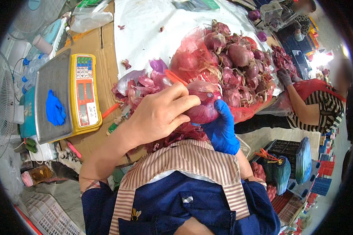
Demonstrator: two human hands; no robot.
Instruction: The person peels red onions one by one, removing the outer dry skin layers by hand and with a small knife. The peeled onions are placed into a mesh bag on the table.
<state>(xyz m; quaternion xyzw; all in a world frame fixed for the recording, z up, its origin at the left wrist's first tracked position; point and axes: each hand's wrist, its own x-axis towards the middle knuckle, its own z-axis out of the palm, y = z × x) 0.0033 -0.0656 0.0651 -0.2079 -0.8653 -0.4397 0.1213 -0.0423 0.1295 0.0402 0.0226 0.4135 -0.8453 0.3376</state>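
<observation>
A large red onion [203,102] is held up in front of me by my right hand [223,127], which wears a blue glove. Bare and curled, my left hand [161,113] has its fingertips at the near left side of this onion. An orange tool handle [176,77] sticks out past its index finger; the rest is hidden behind the hand and onion. Loose onion skins [144,85] lie beyond and below my hands. To the right, many unpeeled red onions [239,55] spill from a red mesh bag [250,114].
A yellow weighing scale [98,117] stands left on cardboard [108,44], with a crumpled blue glove [55,108] on its pan. White sheeting [144,38] covers the table beyond. A pink-handled item [74,150] lies at the near left. A co-worker's gloved hand [284,77] is at another skin pile.
</observation>
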